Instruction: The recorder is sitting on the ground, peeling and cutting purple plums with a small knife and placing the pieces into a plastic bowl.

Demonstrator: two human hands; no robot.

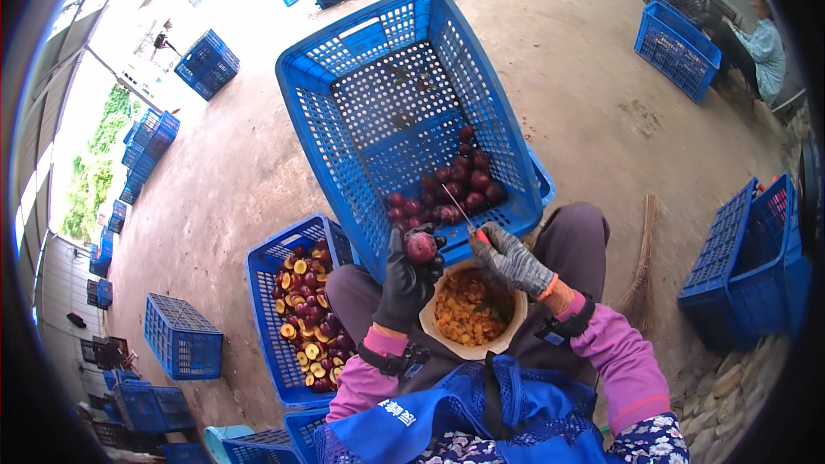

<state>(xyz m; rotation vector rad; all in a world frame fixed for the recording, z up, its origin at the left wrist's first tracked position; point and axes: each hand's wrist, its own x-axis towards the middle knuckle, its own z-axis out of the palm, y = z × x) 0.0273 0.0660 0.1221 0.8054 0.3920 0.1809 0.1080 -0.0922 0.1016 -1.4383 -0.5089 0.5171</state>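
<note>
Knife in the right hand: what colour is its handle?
The visible part of the knife handle is red, best seen in the head view.

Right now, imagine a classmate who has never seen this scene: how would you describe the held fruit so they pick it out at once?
Find the big blue crate at the centre. At its near end, a black-gloved left hand holds a round, dark-red fruit. Unlike the loose fruits in the crate, it alone is held.
</note>
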